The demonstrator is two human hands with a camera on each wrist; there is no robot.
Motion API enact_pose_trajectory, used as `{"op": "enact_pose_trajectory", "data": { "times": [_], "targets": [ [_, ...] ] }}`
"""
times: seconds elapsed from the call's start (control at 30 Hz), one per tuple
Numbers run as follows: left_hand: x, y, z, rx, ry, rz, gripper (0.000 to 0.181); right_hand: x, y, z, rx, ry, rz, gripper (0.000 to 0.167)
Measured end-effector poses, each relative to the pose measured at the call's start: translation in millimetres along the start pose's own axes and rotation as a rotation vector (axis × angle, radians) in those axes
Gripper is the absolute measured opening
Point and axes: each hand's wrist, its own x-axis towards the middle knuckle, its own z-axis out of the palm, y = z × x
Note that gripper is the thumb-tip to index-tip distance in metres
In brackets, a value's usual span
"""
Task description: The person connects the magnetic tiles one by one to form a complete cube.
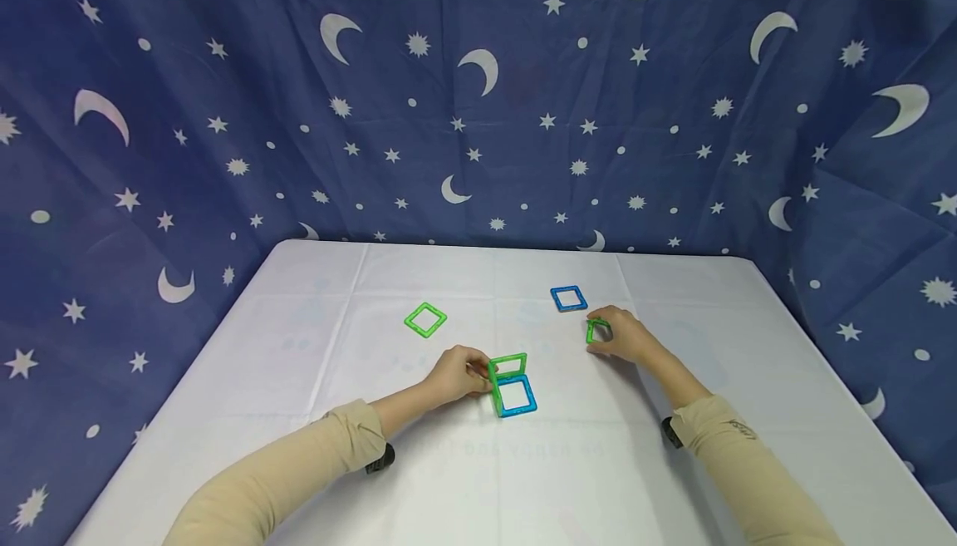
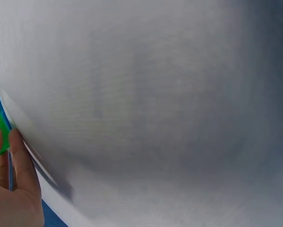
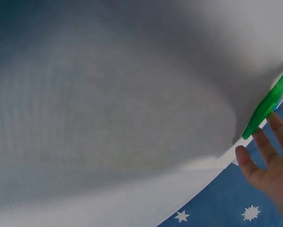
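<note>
My left hand (image 1: 458,376) pinches an upright green magnetic tile (image 1: 495,390) by its left side, between thumb and fingers. That tile stands along the edge of a flat blue magnetic tile (image 1: 529,396), and another green tile (image 1: 509,364) stands at the blue one's back edge. Farther right, my right hand (image 1: 625,336) holds a separate green tile (image 1: 590,332), raised on edge, between thumb and fingertips. In the right wrist view, the fingertips (image 3: 257,134) meet the lower side of this green tile (image 3: 268,105). Much of the left hand's grip is cropped in the left wrist view.
A loose green square tile (image 1: 425,320) lies at the back left of the white-covered table (image 1: 419,479). Just beyond my right hand lies a loose blue tile (image 1: 569,298). A blue curtain (image 1: 523,97) with moons and stars hangs behind the table's far edge.
</note>
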Motion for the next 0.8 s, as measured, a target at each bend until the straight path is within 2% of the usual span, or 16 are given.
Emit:
{"op": "enact_pose_trajectory", "data": {
  "times": [0.23, 0.37, 0.6, 0.8],
  "targets": [
    [0.4, -1.1, -0.1, 0.016, -0.005, 0.009, 0.018, 2.0, 1.3, -0.9, -0.055, -0.048, 0.084, 0.066],
    [0.9, -2.1, -0.2, 0.028, -0.011, 0.022, 0.019, 0.9, 1.4, -1.9, -0.075, -0.057, 0.084, 0.068],
    [2.7, -3.5, -1.1, 0.019, -0.012, -0.010, 0.019, -3.3, -2.0, -2.1, -0.087, -0.045, 0.074, 0.065],
    [2.4, -4.3, -1.2, 0.013, -0.028, 0.006, 0.017, -5.3, -1.7, 0.3, -0.072, -0.019, 0.059, 0.059]
  ]
}}
